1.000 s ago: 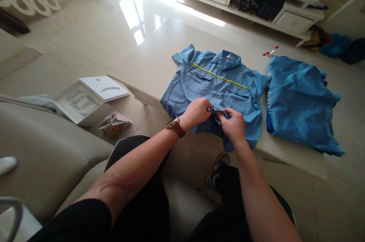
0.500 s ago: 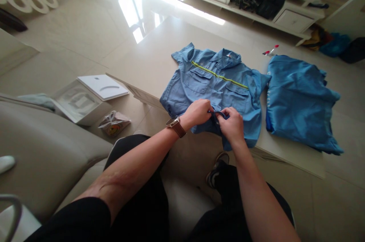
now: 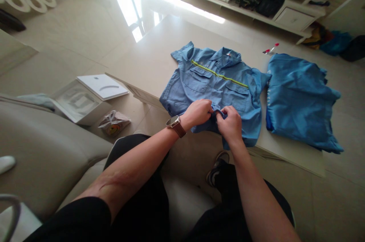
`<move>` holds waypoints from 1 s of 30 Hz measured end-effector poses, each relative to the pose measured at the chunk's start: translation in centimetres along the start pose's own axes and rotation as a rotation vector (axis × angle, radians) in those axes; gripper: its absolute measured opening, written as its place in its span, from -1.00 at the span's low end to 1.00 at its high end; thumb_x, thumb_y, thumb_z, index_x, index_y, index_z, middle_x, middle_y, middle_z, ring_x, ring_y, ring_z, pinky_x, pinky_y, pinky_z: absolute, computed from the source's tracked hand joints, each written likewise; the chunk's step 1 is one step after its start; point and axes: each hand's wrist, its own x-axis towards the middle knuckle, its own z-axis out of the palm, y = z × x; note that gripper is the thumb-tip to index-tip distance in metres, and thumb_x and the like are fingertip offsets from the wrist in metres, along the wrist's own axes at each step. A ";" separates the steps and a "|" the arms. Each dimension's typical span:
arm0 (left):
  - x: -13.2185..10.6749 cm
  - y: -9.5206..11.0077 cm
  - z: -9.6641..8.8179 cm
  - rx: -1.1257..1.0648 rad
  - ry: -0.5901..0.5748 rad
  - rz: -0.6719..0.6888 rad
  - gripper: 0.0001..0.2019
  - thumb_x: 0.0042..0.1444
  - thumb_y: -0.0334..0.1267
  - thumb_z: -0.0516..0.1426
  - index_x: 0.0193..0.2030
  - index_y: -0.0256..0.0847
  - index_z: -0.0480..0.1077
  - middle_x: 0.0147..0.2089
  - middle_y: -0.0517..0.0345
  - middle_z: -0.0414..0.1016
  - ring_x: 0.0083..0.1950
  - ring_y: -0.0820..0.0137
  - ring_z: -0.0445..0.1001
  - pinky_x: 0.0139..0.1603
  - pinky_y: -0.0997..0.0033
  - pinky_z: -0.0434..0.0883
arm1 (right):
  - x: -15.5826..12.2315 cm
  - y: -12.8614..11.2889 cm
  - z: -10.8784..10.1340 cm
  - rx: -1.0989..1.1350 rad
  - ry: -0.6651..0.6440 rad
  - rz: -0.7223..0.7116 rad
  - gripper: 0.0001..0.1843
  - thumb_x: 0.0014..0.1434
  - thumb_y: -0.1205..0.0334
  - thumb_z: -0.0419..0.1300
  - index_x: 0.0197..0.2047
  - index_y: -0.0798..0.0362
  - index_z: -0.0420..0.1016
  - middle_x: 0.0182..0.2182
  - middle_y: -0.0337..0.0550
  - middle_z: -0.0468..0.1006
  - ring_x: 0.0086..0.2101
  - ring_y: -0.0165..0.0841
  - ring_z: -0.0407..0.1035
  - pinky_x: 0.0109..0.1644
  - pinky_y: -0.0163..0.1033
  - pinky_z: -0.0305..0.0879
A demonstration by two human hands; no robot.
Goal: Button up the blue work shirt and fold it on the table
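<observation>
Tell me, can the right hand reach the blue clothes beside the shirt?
Probably yes. The right hand is pinching the blue work shirt and would have to let go, but only the flat edge of the shirt lies between it and the blue clothes, and nothing stands in the way on the table.

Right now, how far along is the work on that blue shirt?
Looks done: the blue work shirt lies flat on the table, collar away, front closed above the hands. In hand: the left hand and right hand pinch its front edge just below the pockets. Left: the rumpled lower front, and the second blue garment, lying bunched to the right, untouched.
</observation>
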 end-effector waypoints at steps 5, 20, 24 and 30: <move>0.0 0.0 -0.1 0.005 -0.010 0.014 -0.82 0.17 -0.43 0.11 -0.35 -0.29 0.55 -0.21 -0.09 0.58 -0.16 0.25 0.52 -0.11 0.34 0.38 | 0.0 0.0 -0.1 0.012 0.010 0.008 -0.76 0.20 0.19 0.19 -0.46 -0.06 0.24 -0.38 -0.15 0.42 -0.27 -0.21 0.30 -0.11 -0.15 0.18; 0.0 0.0 0.1 -0.010 -0.007 0.023 -0.82 0.16 -0.41 0.10 -0.38 -0.26 0.53 -0.26 -0.04 0.56 -0.21 0.29 0.46 -0.12 0.35 0.35 | 0.2 0.1 -0.5 0.030 0.019 0.017 -0.74 0.19 0.12 0.22 -0.48 -0.06 0.30 -0.41 -0.15 0.45 -0.31 -0.23 0.31 -0.16 -0.16 0.20; 0.0 0.0 0.4 -0.029 0.003 0.035 -0.80 0.16 -0.41 0.09 -0.41 -0.25 0.52 -0.26 -0.01 0.54 -0.23 0.32 0.44 -0.13 0.37 0.34 | 0.4 0.3 -0.8 0.038 0.012 0.020 -0.74 0.18 0.11 0.23 -0.49 -0.05 0.31 -0.42 -0.17 0.45 -0.32 -0.24 0.32 -0.16 -0.17 0.20; -0.1 0.1 1.1 -0.042 -0.003 0.040 -0.80 0.13 -0.43 0.07 -0.43 -0.24 0.50 -0.29 0.01 0.54 -0.25 0.32 0.42 -0.17 0.36 0.32 | 0.4 1.0 -1.0 0.071 -0.036 0.039 -0.75 0.14 0.11 0.26 -0.51 -0.04 0.39 -0.42 -0.19 0.46 -0.31 -0.25 0.35 -0.14 -0.17 0.22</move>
